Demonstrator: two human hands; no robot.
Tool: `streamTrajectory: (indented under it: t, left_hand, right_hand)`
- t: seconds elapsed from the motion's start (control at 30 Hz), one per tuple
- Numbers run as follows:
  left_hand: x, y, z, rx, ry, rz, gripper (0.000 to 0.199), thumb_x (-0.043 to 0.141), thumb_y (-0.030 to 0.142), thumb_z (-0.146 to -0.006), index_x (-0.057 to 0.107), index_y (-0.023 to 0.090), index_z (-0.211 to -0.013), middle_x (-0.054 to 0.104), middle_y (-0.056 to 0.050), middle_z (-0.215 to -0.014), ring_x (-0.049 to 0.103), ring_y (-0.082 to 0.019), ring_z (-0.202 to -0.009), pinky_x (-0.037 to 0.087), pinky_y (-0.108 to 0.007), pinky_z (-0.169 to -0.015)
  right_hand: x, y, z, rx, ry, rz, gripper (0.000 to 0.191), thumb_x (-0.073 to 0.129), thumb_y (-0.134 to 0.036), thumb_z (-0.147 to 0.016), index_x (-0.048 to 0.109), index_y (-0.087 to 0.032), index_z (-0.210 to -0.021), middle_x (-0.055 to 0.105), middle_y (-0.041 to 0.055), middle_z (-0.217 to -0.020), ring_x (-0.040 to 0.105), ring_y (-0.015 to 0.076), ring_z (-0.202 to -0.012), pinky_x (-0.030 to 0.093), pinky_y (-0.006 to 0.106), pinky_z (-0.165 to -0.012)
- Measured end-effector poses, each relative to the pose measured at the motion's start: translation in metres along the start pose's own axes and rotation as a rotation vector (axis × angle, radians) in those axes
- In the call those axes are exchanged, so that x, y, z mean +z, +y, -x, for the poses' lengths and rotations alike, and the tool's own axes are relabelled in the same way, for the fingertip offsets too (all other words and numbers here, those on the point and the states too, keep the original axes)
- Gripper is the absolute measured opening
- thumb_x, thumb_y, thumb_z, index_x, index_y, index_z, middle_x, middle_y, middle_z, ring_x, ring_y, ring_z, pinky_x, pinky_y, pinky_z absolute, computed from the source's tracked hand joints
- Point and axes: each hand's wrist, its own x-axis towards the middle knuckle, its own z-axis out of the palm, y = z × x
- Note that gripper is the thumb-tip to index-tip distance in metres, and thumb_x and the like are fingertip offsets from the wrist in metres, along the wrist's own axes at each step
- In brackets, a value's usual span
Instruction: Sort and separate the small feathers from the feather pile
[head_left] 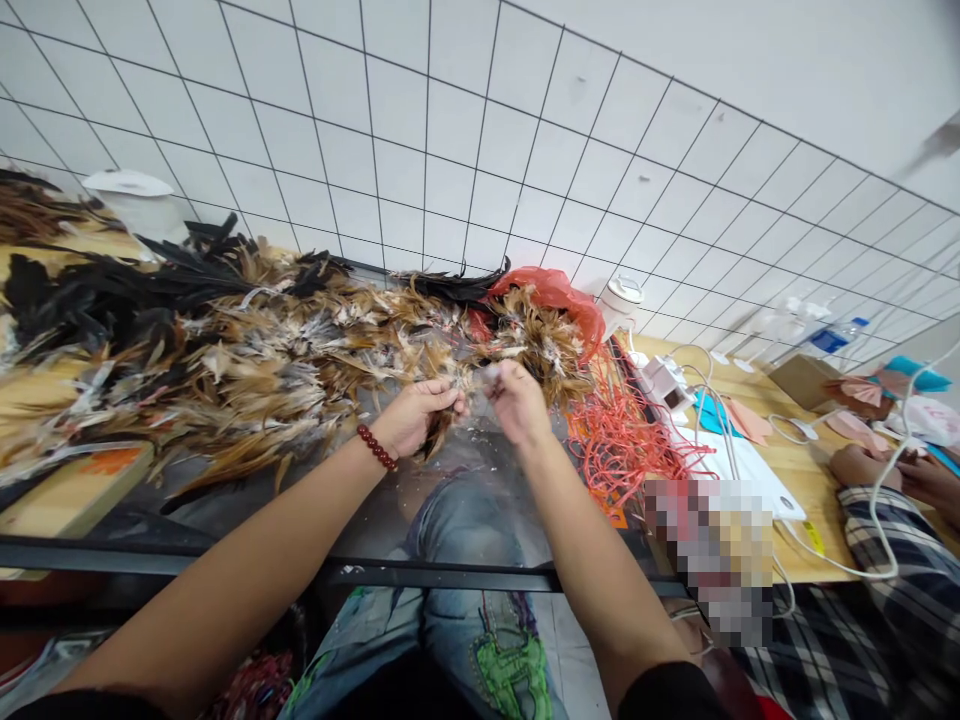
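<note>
My left hand, with a beaded bracelet at the wrist, pinches a small brown feather over the dark tabletop. Close by on its right, my right hand has its fingertips pressed together. Blur hides what lies between those fingertips. Behind both hands spreads a heap of brown and tan feathers with pale quill ends. Longer black feathers lie at its left and back. More brown feathers rest against a red plastic bag just beyond my right hand.
Tangled red strings lie right of my right arm. Beyond them are a white adapter, cables and a lidded cup. A co-worker's hand works at far right. A wire grid stands behind; a wooden board lies left.
</note>
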Motion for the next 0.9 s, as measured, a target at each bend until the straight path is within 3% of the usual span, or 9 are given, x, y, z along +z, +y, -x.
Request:
streamTrajectory:
  t: [0.07,0.13,0.2,0.27,0.4,0.67,0.9]
  left_hand:
    - [-0.001,0.000,-0.002,0.003,0.067,-0.001,0.010,0.072,0.017,-0.068,0.066,0.010,-0.067,0.064,-0.006,-0.066,0.062,-0.014,-0.063,0.049,-0.024,-0.063]
    - [-0.001,0.000,-0.003,-0.006,0.122,0.001,0.007,0.070,0.015,-0.070,0.068,0.008,-0.070,0.067,-0.009,-0.073,0.063,-0.014,-0.067,0.050,-0.024,-0.064]
    - [0.000,0.000,-0.003,-0.024,0.158,0.015,0.005,0.068,0.012,-0.071,0.069,0.007,-0.072,0.069,-0.010,-0.075,0.064,-0.015,-0.067,0.051,-0.025,-0.064]
    - [0.001,0.001,-0.003,-0.042,0.178,0.031,0.004,0.066,0.011,-0.071,0.068,0.008,-0.071,0.068,-0.009,-0.071,0.063,-0.015,-0.062,0.052,-0.025,-0.061]
    - [0.003,0.002,-0.002,-0.068,0.161,0.034,0.003,0.066,0.009,-0.071,0.068,0.007,-0.069,0.067,-0.009,-0.063,0.063,-0.015,-0.058,0.053,-0.026,-0.060]
    - [0.002,-0.001,-0.001,-0.071,0.127,-0.064,0.008,0.072,0.015,-0.068,0.067,0.008,-0.068,0.065,-0.008,-0.059,0.060,-0.014,-0.053,0.050,-0.026,-0.057]
    - [-0.001,-0.001,-0.001,-0.013,0.087,-0.102,0.014,0.073,0.023,-0.065,0.067,0.010,-0.065,0.058,-0.003,-0.052,0.054,-0.011,-0.050,0.044,-0.023,-0.054]
  right_hand:
    - [-0.015,-0.011,-0.001,-0.052,-0.022,0.027,0.034,0.054,-0.052,-0.081,0.048,-0.021,-0.069,0.055,0.0013,-0.069,0.051,0.0133,-0.063,0.048,0.030,-0.067]
    - [-0.023,-0.018,0.002,-0.059,-0.137,0.072,0.036,0.052,-0.053,-0.083,0.047,-0.021,-0.066,0.052,0.0012,-0.066,0.050,0.0140,-0.061,0.048,0.033,-0.067]
    - [-0.020,-0.019,0.006,-0.034,-0.287,0.114,0.034,0.059,-0.051,-0.078,0.052,-0.021,-0.065,0.054,0.0008,-0.064,0.051,0.0144,-0.060,0.047,0.034,-0.067]
    - [-0.008,-0.013,0.008,-0.051,-0.334,0.178,0.026,0.068,-0.044,-0.073,0.060,-0.020,-0.068,0.058,0.0009,-0.067,0.054,0.0149,-0.064,0.047,0.034,-0.069]
    - [0.013,0.004,0.007,-0.227,-0.133,0.349,0.014,0.070,-0.033,-0.071,0.068,-0.019,-0.072,0.063,0.0022,-0.075,0.058,0.0149,-0.074,0.045,0.030,-0.073]
    - [0.015,0.003,0.011,-0.324,-0.079,0.500,0.010,0.066,-0.028,-0.075,0.069,-0.020,-0.072,0.065,0.0027,-0.079,0.059,0.0139,-0.078,0.047,0.026,-0.073]
    - [0.009,0.012,0.002,-0.162,0.067,0.352,0.023,0.060,-0.034,-0.079,0.069,-0.019,-0.094,0.069,0.0041,-0.090,0.061,0.0148,-0.081,0.048,0.028,-0.078]
